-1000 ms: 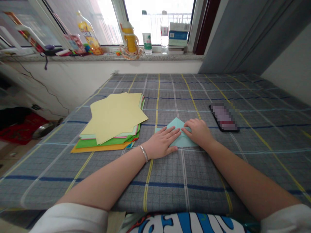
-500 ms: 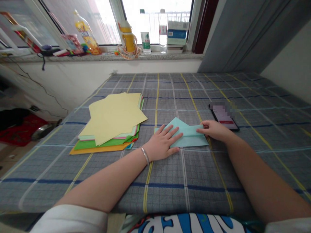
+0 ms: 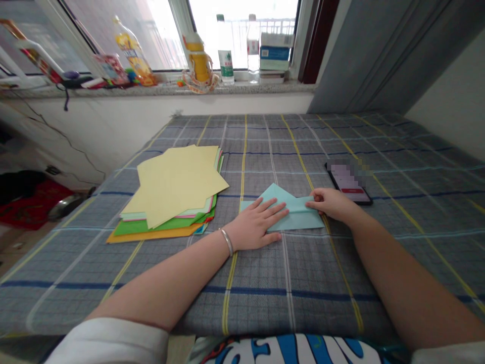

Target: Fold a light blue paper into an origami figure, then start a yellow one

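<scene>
A folded sheet of light blue paper [image 3: 299, 218] lies on the checked cloth, with one pointed flap rising at its far side. My left hand [image 3: 259, 222] rests flat across its left part, fingers spread, and hides some of the paper beneath. At the paper's right end, my right hand [image 3: 329, 205] pinches the edge between thumb and fingers. To the left of my left hand sits a stack of coloured paper [image 3: 182, 182], pale yellow on top, with green and orange sheets showing below.
Beyond my right hand lies a phone [image 3: 348, 184] with its screen lit. The grey checked cloth [image 3: 261, 278] covers the whole surface. On the windowsill at the back stand a yellow bottle [image 3: 199, 60], clear bottles, boxes [image 3: 275, 55] and a drink bottle [image 3: 134, 50].
The fingers of my left hand have shifted slightly to the right over the blue paper and lie closer together. My right hand keeps its pinch at the right end.
</scene>
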Demonstrator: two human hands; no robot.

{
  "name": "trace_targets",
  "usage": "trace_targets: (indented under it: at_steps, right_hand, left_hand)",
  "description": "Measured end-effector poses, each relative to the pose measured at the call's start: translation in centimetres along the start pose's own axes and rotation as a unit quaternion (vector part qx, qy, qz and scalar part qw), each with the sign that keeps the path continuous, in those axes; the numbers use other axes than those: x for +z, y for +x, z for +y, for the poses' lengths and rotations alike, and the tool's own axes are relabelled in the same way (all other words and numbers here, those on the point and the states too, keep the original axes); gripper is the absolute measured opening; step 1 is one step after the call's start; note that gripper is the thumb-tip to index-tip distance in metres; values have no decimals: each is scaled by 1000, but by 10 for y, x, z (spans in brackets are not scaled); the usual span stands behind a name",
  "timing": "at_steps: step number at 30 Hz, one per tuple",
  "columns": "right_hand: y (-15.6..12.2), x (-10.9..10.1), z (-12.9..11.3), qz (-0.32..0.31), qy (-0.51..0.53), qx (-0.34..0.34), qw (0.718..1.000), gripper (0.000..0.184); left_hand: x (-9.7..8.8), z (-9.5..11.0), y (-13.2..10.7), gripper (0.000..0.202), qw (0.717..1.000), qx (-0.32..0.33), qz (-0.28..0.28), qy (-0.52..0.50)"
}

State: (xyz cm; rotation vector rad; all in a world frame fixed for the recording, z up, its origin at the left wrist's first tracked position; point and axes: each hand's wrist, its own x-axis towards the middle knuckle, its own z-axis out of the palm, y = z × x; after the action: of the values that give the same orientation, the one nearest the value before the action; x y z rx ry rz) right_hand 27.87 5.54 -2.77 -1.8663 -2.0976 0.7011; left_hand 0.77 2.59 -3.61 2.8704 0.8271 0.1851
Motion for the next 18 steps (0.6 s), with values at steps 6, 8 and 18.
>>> trace_targets:
  at_steps: [6,8,18]
  right_hand:
    - [-10,-4,-13,116,-100,-72,986,13]
    - [-17,-4,-23,131,-148,-141,970,3]
    - [-32,19,-49,40,-269,-338,901,20]
  left_hand:
    - [0,0,1,61,1000,-2,1,-7]
    - [0,1,1,60,1000,-4,-1,-10]
    - [2,-2,1,62,999,-13,6,-37]
